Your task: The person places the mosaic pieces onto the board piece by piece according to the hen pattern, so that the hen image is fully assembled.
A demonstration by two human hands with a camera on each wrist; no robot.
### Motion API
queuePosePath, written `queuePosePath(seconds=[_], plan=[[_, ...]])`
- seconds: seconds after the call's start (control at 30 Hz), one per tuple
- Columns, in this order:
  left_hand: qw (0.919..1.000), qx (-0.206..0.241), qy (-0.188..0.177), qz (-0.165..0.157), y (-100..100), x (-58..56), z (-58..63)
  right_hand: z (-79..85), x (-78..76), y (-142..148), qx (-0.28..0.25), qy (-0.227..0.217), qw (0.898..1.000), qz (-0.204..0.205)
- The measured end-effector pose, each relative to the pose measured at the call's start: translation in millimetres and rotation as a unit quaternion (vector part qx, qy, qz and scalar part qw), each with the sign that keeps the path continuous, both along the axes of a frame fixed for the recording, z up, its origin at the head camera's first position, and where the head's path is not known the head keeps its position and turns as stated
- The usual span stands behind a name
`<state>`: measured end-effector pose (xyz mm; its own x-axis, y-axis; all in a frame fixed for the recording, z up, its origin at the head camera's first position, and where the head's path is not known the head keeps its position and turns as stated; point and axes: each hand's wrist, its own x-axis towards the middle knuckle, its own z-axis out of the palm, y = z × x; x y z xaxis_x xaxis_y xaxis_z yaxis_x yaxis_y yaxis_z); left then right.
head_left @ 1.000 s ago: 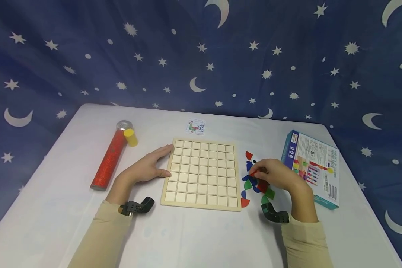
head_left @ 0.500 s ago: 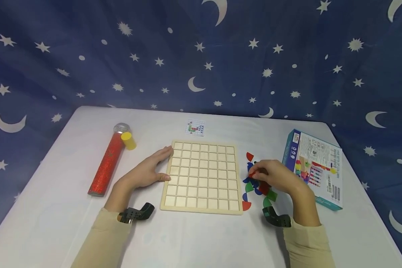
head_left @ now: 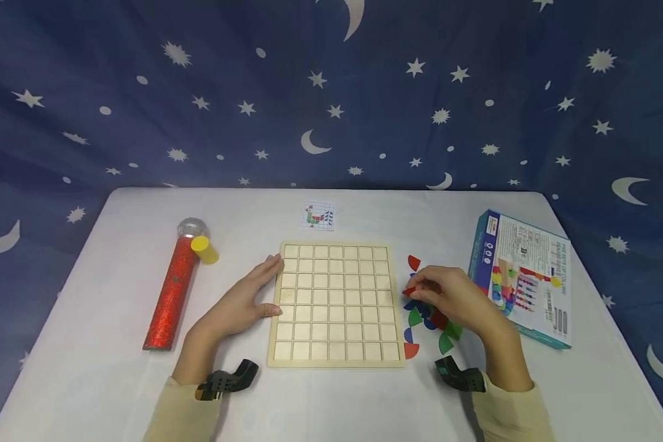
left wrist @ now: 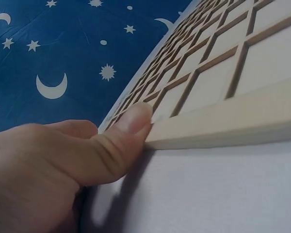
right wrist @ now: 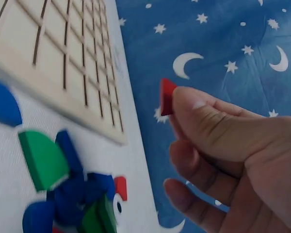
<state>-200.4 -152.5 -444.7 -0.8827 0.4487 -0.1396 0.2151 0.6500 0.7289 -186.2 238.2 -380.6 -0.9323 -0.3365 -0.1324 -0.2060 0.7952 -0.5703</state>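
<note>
A square wooden grid board (head_left: 337, 366) lies on the white table with bare cells. My left hand (head_left: 243, 305) rests at its left edge, thumb and fingers spread; in the left wrist view the thumb (left wrist: 131, 121) touches the board's rim. To the right of the board, my right hand (head_left: 455, 294) pinches a small red block (right wrist: 167, 97) between thumb and fingertips, lifted above the pile. Its full outline is partly covered by the thumb. Beneath lie loose pieces, among them a green quarter-round block (right wrist: 44, 159), a blue rounded block (right wrist: 4, 104) and a red block (head_left: 411, 350).
A small card with a printed bird pattern (head_left: 318, 216) lies behind the board. On the left are a red glittery tube with a silver top (head_left: 170, 294) and a yellow cylinder (head_left: 205, 250). A teal-edged box (head_left: 530, 276) lies at the right. A starry blue cloth (head_left: 331, 92) hangs behind.
My right hand has lifted the red block from among the pieces and moved slightly left towards the board. My left hand stays at the board's edge. The head view has shifted.
</note>
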Motion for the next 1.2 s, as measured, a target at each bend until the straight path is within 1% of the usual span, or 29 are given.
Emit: queuePosePath(seconds=[0.07, 0.13, 0.2, 0.27, 0.33, 0.43, 0.5, 0.57, 0.7, 0.8, 0.93, 1.1, 1.2], plan=[[1.0000, -0.002, 0.003, 0.000, 1, 1.1, -2.3, 0.0, 1.1, -2, -0.006, 0.014, 1.000, 0.015], [1.0000, -0.006, 0.002, 0.002, 2, -0.3, -1.7, 2.0, 0.4, -4, -0.012, 0.020, 0.999, 0.022], [1.0000, -0.008, 0.001, 0.001, 3, -4.4, -0.2, 5.4, -2.8, -5, -0.012, 0.019, 0.999, 0.030], [0.9999, -0.010, 0.011, -0.004, 0, -10.9, 6.8, 12.5, -6.3, -9, -0.013, 0.025, 0.999, 0.037], [0.9997, -0.012, 0.018, -0.013, 0, -16.4, 11.0, 17.6, -9.4, -12, -0.011, 0.024, 0.999, 0.045], [0.9994, -0.011, 0.026, -0.020, 1, -19.5, 10.9, 20.0, -11.0, -15, -0.019, 0.020, 0.998, 0.064], [0.9993, -0.009, 0.030, -0.019, 1, -18.2, 8.4, 18.2, -9.2, -17, -0.027, 0.020, 0.997, 0.070], [0.9993, -0.010, 0.031, -0.018, 1, -14.6, 5.3, 14.6, -6.0, -19, -0.035, 0.019, 0.996, 0.074], [0.9991, -0.018, 0.035, -0.014, -2, -3.3, 0.3, 5.3, 1.9, -21, -0.049, 0.023, 0.996, 0.075], [0.9990, -0.015, 0.038, -0.017, -2, -0.7, -3.8, -2.3, 2.4, -21, -0.062, 0.028, 0.995, 0.069], [0.9990, -0.013, 0.035, -0.023, -2, 1.0, -4.2, -6.8, 2.9, -22, -0.076, 0.031, 0.995, 0.056], [0.9986, -0.016, 0.044, -0.024, -3, 0.1, -2.1, -9.0, 0.4, -25, -0.063, 0.048, 0.996, 0.049], [0.9984, -0.012, 0.048, -0.027, -4, -1.2, -3.6, -11.6, -0.6, -28, -0.058, 0.046, 0.996, 0.049]])
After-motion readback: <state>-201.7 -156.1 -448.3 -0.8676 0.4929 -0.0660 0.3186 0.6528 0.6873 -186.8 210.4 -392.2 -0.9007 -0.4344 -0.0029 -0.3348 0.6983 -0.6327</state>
